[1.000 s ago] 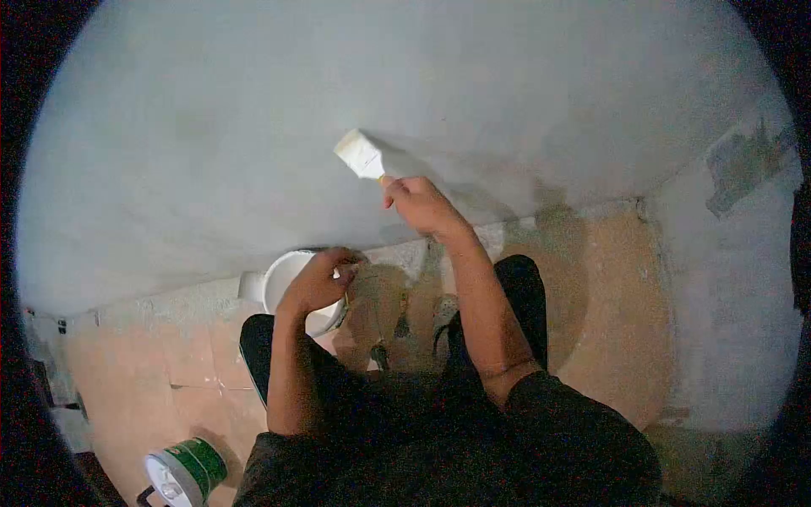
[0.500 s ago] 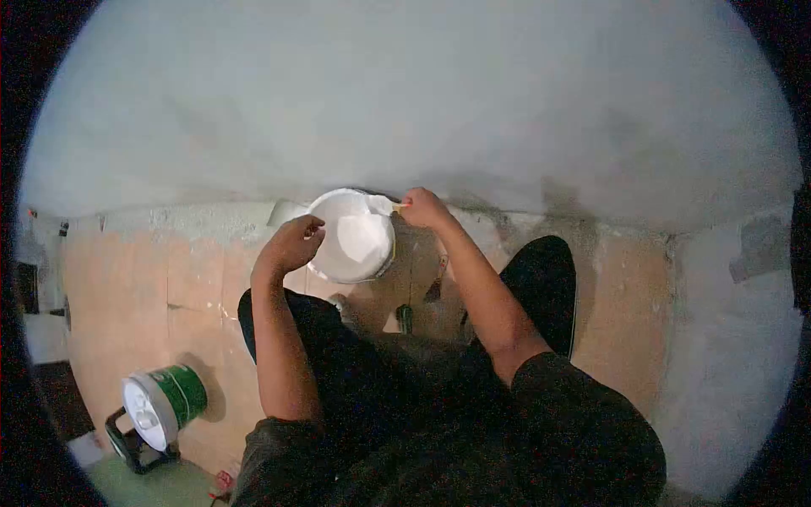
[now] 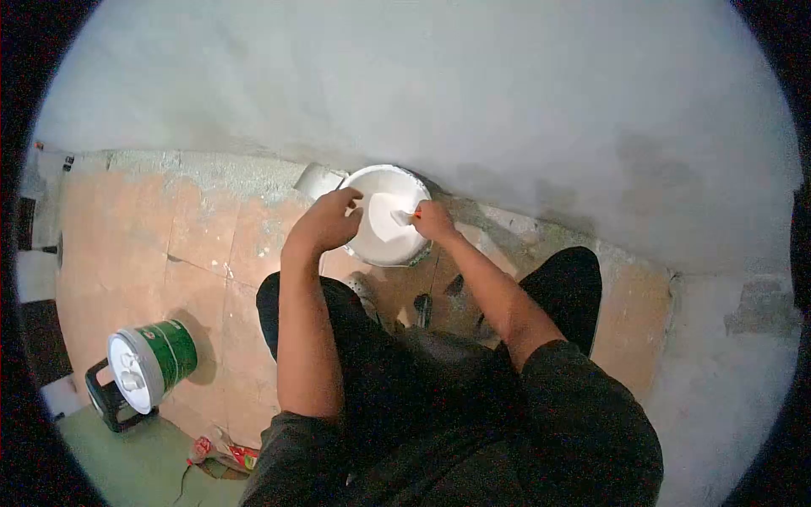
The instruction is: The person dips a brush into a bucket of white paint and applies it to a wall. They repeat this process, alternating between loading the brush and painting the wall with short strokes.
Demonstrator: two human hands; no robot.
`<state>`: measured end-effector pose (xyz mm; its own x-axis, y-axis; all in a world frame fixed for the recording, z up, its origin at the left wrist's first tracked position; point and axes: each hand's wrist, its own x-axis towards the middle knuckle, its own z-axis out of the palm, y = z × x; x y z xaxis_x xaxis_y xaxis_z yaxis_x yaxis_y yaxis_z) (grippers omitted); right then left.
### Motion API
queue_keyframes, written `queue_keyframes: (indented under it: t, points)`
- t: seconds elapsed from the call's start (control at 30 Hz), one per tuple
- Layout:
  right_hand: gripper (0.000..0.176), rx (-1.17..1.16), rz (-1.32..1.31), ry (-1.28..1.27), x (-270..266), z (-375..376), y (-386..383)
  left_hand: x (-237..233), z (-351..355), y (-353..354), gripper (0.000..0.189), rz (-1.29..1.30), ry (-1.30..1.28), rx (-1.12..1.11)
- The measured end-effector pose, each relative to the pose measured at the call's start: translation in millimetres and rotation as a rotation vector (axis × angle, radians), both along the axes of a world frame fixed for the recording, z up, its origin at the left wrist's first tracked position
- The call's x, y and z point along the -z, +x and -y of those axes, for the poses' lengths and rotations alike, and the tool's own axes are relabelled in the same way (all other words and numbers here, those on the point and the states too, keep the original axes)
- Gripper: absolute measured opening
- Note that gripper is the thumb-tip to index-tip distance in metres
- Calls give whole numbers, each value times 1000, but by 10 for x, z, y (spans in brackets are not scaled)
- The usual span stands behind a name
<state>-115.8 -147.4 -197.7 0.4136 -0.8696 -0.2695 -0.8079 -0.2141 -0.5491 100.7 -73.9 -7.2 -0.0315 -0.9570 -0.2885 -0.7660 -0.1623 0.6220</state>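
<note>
A white bucket (image 3: 384, 253) with a pale, creamy mass inside stands on the floor against the wall. My right hand (image 3: 434, 221) is closed around the orange handle of a putty knife (image 3: 400, 218), whose white-coated blade is over the bucket's inside. At the left rim, my left hand (image 3: 325, 221) has its fingers curved and apart, with nothing seen in them. A flat grey plate (image 3: 318, 181) lies by the bucket's upper left side.
A green and white lidded pail (image 3: 156, 363) lies within a black frame (image 3: 106, 397) at lower left. Close by is a crumpled red bag (image 3: 224, 452). The grey, patchy wall (image 3: 507, 93) rises beyond the tiled floor (image 3: 118, 245). My bent knees flank the bucket.
The putty knife has gone from the bucket's right rim to over its inside, its blade now lower. My left hand's fingers have spread. The whole view has shifted and turned slightly.
</note>
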Motion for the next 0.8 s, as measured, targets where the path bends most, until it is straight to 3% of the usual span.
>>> queue_keyframes:
  t: [0.1, 0.2, 0.4, 0.5, 0.7, 0.77, 0.8]
  points:
    - [25, -33, 161, 42, 116, 22, 22, -79, 34, -46, 33, -26, 16, -22]
    - [30, -107, 76, -53, 571, 80, 70, -95, 66, -52, 36, -17, 22, -24]
    - [29, -19, -2, 49, 473, -6, 308, -253, 78, -91, 41, -32, 49, -68]
    - [29, -63, 104, -54, 755, -5, 324, -268, 92, -110, 43, 20, 85, -128]
    - [32, -46, -69, 36, 811, 27, 478, -210, 100, -125, 44, -5, 54, -123]
    - [32, -141, 6, 12, 1047, 42, 456, -189, 100, -139, 44, 1, 19, -112]
    - [30, -80, 41, -7, 1086, 7, 446, -200, 107, -148, 44, 2, 29, -122]
